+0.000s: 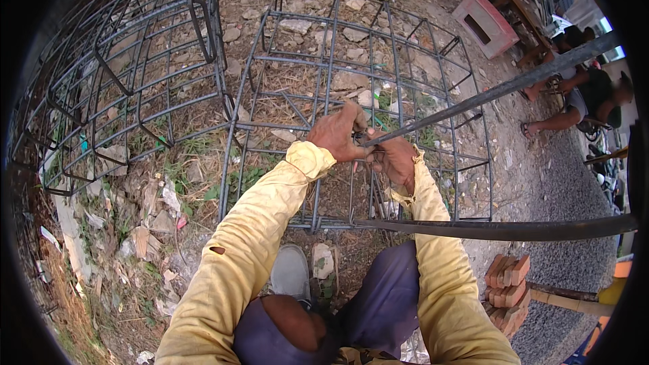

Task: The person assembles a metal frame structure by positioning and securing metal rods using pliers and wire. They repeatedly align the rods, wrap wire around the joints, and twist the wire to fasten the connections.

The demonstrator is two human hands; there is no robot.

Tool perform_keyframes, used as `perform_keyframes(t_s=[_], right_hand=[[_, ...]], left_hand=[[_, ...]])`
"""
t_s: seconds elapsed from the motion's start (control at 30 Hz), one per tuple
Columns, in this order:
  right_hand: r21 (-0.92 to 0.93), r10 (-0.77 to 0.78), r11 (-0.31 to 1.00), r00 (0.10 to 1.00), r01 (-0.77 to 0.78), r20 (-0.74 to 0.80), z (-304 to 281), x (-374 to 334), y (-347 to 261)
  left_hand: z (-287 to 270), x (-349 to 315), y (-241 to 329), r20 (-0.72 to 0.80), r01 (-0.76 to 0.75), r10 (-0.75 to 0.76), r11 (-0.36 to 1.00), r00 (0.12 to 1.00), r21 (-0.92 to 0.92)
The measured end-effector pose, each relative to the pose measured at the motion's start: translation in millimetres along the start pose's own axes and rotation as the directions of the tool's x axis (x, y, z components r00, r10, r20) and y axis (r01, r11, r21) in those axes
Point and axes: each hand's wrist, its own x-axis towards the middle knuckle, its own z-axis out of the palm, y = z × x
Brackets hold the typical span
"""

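My left hand (336, 134) is closed, its thumb and fingers pinched together over a crossing of bars in a steel rebar cage (291, 61). Right beside it, my right hand (397, 162) is closed too, its fingertips almost meeting the left ones. Whatever small thing is between the fingers is hidden. A long dark steel bar (514, 81) runs from the hands toward the upper right, passing above the right wrist. Another long dark bar (500, 231) crosses over my right forearm from the cage's near edge.
A second rebar cage (218, 34) stands at the left. Rubble and dry grass cover the ground. Stacked bricks (508, 290) sit at the lower right, near a gravel surface (561, 203). At the upper right are a pinkish block (487, 23) and a seated person (574, 105).
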Motion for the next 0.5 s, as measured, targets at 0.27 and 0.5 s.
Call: perform_keyframes(t_s=[0.27, 0.5], right_hand=[[-0.142, 0.118, 0.981, 0.988, -0.132, -0.103, 15.6, -5.2, -20.8], [-0.566, -0.044, 0.816, 0.989, 0.116, 0.139, 21.7, -6.3, -52.1]], left_hand=[[-7.2, -0.2, 6.1, 0.051, 0.068, -0.067, 0.997, 0.996, -0.019], [-6.9, -1.4, 5.6, 0.019, 0.053, -0.055, 0.994, 0.998, 0.092]])
